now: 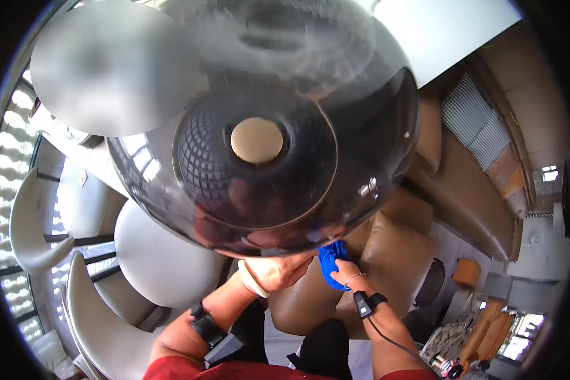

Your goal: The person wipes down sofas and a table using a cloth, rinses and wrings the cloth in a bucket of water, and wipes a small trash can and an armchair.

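Observation:
A large, dark, glossy rounded object (361, 145) with a tan oval centre (256, 140) fills the upper middle of the view. Against its lower edge is my left hand (278, 271), a pale bangle on the wrist, its fingers bent and partly hidden by the rim. Just to the right, my right hand (344, 271) grips a bright blue cloth (330, 263) close to the same edge. The cloth's upper part meets the dark surface. Both my wrists carry black straps with small devices.
Pale rounded chairs (158, 259) stand at the left by bright slatted blinds. A brown leather sofa (475, 196) extends along the right, with brown leather seating (396, 253) close beyond my right hand. A white surface (449, 31) lies at the upper right.

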A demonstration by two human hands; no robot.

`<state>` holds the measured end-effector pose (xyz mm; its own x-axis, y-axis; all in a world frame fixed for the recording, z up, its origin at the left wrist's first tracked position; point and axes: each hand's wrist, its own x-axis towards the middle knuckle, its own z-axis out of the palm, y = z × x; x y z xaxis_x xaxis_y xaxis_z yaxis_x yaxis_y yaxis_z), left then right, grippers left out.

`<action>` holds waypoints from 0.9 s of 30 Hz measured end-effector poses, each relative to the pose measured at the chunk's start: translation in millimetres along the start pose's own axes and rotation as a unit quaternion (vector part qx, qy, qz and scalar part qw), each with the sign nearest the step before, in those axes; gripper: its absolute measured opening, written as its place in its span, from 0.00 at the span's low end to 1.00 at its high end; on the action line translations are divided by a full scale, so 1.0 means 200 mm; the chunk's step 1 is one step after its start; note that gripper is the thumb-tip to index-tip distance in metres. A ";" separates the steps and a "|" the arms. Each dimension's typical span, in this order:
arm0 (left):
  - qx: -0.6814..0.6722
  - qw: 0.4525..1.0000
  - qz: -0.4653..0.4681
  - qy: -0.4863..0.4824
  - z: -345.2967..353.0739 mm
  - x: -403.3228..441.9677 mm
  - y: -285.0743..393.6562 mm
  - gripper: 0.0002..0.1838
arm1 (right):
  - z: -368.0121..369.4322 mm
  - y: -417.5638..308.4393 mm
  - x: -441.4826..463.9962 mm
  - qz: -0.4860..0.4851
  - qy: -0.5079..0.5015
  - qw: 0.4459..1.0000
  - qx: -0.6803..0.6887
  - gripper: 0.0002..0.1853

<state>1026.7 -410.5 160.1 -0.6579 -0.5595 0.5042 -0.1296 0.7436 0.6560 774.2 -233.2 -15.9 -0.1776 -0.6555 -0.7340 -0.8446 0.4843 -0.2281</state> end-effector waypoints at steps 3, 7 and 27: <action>-0.005 0.999 -0.039 0.016 0.01 -0.04 0.00 0.13 | -0.21 -0.06 -0.05 0.044 0.095 0.983 0.150 0.29; -0.021 0.999 -0.029 0.025 0.02 -0.01 -0.01 0.11 | -0.62 -0.06 0.01 -0.007 0.210 0.927 0.310 0.24; 0.229 0.947 -0.167 -0.154 0.12 0.13 0.18 0.07 | 0.67 -0.21 1.44 -0.282 -0.151 0.899 -0.299 0.12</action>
<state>986.0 -389.6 183.3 -0.6994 -0.7106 0.0771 -0.6303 0.6640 0.4022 825.9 -363.7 -304.4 0.4327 -0.4677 -0.7708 -0.8941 -0.3323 -0.3002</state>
